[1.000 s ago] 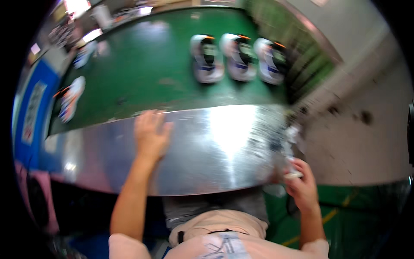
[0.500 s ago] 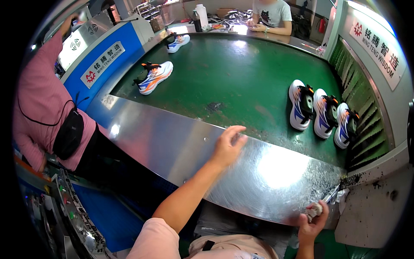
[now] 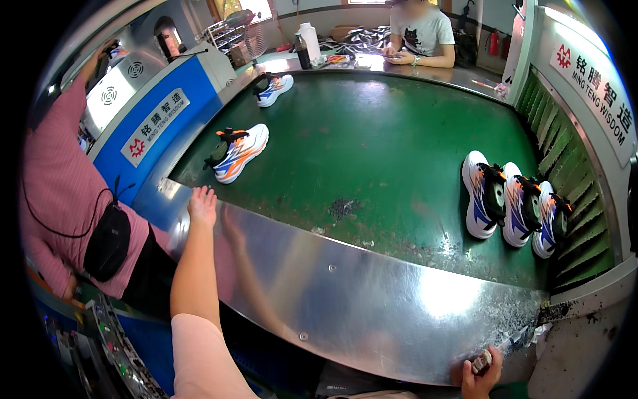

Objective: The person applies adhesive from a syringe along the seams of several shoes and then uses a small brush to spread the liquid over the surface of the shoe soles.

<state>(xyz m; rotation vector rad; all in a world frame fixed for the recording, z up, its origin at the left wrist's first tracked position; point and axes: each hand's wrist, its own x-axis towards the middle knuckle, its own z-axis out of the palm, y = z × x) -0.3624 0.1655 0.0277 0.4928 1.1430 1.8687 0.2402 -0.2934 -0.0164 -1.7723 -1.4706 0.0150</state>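
Note:
My left hand point(image 3: 203, 207) is open and empty, reaching over the metal ledge with its fingers pointing at a white sneaker point(image 3: 243, 153) with orange and blue marks. It is apart from that shoe, which lies on the green belt point(image 3: 359, 153). A second sneaker point(image 3: 275, 90) lies farther back on the left. In my right hand point(image 3: 486, 379), by the ledge's near right end, a small grey-white lump point(image 3: 482, 361) is gripped between thumb and fingers; its kind is unclear. Three more sneakers stand in a row at the right of the belt, the leftmost sneaker point(image 3: 481, 194) largest in view.
A shiny metal ledge point(image 3: 345, 282) borders the belt's near side. Green strip curtains point(image 3: 565, 159) hang at the right. A person in pink point(image 3: 70, 179) stands close on my left; another person point(image 3: 422, 36) sits beyond the belt. White scraps point(image 3: 539, 332) lie at the ledge's right end.
My left hand has swung left along the ledge toward the nearer left sneaker. My right hand still holds the lump, low at the right. The whole view has shifted slightly.

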